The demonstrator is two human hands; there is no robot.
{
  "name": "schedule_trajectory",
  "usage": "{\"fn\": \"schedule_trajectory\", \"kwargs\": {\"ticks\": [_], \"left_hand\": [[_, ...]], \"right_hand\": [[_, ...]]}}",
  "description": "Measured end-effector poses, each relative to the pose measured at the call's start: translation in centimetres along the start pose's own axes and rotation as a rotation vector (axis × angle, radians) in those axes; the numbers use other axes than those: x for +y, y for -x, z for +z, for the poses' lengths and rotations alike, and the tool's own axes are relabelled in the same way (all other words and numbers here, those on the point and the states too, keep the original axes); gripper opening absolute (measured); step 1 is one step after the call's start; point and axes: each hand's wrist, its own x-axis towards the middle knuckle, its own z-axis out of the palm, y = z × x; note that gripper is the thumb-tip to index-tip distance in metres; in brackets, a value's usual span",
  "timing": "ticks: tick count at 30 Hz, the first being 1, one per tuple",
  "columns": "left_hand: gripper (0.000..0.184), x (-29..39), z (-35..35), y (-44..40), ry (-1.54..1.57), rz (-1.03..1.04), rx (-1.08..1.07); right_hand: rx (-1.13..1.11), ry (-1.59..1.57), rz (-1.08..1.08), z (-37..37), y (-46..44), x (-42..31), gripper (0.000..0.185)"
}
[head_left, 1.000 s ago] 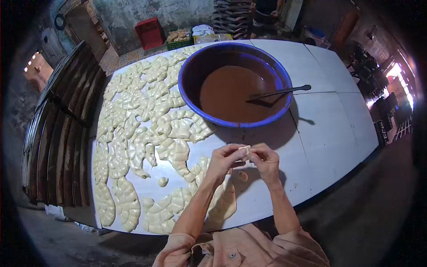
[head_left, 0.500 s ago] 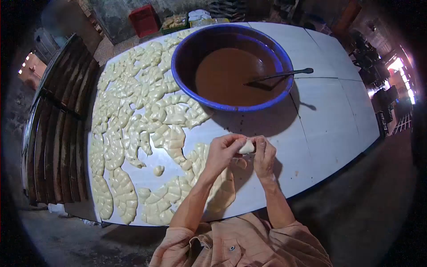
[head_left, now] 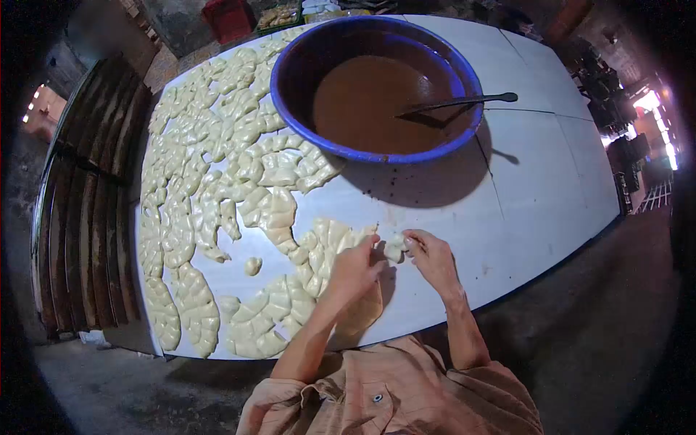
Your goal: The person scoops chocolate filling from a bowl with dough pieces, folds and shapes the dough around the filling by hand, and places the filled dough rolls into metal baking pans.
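Your right hand (head_left: 433,261) pinches the dough lump (head_left: 394,249) by one edge, probably to leave the rest free, over the table (head_left: 536,188) just beside your left hand (head_left: 354,270). Can't tell if that one's gripping.

You have a dim interior around a moderately lit white surface (head_left: 540,170). The blue basin (head_left: 377,156) throws a shadow toward its lower right. Note glare blowing out the opening (head_left: 658,127) at far right, and gloss on the dough (head_left: 279,208). Your wide lens bows straight edges; corners fall to black, background detail murky
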Motion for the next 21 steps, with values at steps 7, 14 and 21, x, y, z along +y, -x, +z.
{"fn": "schedule_trajectory", "kwargs": {"ticks": [7,14,21], "left_hand": [[0.033,1.7,1.9,-0.2,0.158,-0.043,0.044],[0.043,2.2,2.7,2.2,0.108,-0.076,-0.025],[0.048,-3.3,-5.7,7.8,0.212,-0.158,0.237]], "right_hand": [[-0.113,-0.202,0.066,-0.2,0.0,-0.8,0.026],[-0.126,0.288,-0.102,-1.1,1.3,-2.9,0.029],[0.020,0.156,-0.212,5.7,1.1,-12.6,0.026]]}}
